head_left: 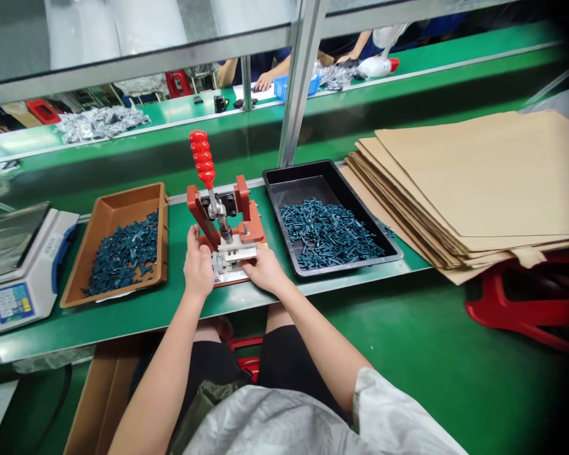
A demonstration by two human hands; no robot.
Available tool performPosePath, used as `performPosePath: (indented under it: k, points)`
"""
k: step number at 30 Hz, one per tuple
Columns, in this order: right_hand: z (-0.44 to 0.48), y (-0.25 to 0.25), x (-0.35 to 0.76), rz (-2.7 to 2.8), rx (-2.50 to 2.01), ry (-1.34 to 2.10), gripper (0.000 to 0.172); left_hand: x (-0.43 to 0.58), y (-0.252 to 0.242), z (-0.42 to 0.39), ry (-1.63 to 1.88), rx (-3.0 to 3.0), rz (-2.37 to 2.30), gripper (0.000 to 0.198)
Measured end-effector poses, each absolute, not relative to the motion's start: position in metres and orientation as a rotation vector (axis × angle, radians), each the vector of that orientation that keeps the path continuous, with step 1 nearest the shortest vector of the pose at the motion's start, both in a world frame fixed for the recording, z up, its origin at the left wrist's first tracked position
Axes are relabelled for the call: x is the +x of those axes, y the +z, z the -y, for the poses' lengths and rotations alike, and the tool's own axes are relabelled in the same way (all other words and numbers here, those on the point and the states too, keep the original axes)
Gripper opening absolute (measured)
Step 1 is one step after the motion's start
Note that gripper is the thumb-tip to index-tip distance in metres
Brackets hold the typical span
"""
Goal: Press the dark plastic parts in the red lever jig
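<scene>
A small red hand press (227, 221) with an upright red-gripped lever (202, 158) stands on the green bench. My left hand (198, 265) rests against the press's left front, fingers curled towards its metal base plate (230, 270). My right hand (264, 268) touches the plate's right front, fingers pinched at the fixture; what they hold is too small to see. A brown tray (118, 208) of dark teal plastic parts (123, 256) lies left of the press. A black tray (289, 183) with more teal parts (329, 232) lies to the right.
A weighing scale (19, 265) sits at the far left. A stack of brown cardboard sheets (478, 183) lies at the right on a red stool (526, 309). A metal post (299, 82) rises behind the press. Other people's hands (264, 79) work across the far bench.
</scene>
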State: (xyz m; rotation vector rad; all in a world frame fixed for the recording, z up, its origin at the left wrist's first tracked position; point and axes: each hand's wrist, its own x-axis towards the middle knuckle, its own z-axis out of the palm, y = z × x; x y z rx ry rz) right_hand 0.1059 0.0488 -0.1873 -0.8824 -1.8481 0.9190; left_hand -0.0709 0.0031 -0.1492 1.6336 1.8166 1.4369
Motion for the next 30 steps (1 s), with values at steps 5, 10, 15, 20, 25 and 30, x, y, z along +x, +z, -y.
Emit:
performPosePath:
  k: [5, 10, 15, 20, 25, 30]
  points:
    - [-0.056, -0.184, 0.109, 1.809, -1.123, 1.083, 0.028, -0.074, -0.149, 0.003, 1.191, 1.796, -1.795, 0.067]
    - [-0.059, -0.177, 0.11, 1.819, -1.029, 1.228, 0.03, -0.087, -0.122, -0.009, 1.577, 1.457, -1.699, 0.06]
    - [-0.063, -0.179, 0.109, 1.767, -0.887, 1.328, 0.035, -0.056, -0.03, -0.037, 1.928, 1.647, -1.35, 0.056]
    - [-0.064, -0.183, 0.107, 1.753, -0.84, 1.295, 0.033, -0.013, 0.025, -0.024, 1.856, 1.913, -1.264, 0.041]
    - [-0.056, -0.172, 0.107, 1.818, -0.922, 1.177, 0.023, -0.001, -0.022, 0.015, 1.963, 2.314, -1.371, 0.024]
    - [-0.056, -0.173, 0.108, 1.859, -1.014, 1.123, 0.028, -0.012, -0.021, -0.004, 1.882, 2.495, -1.432, 0.035]
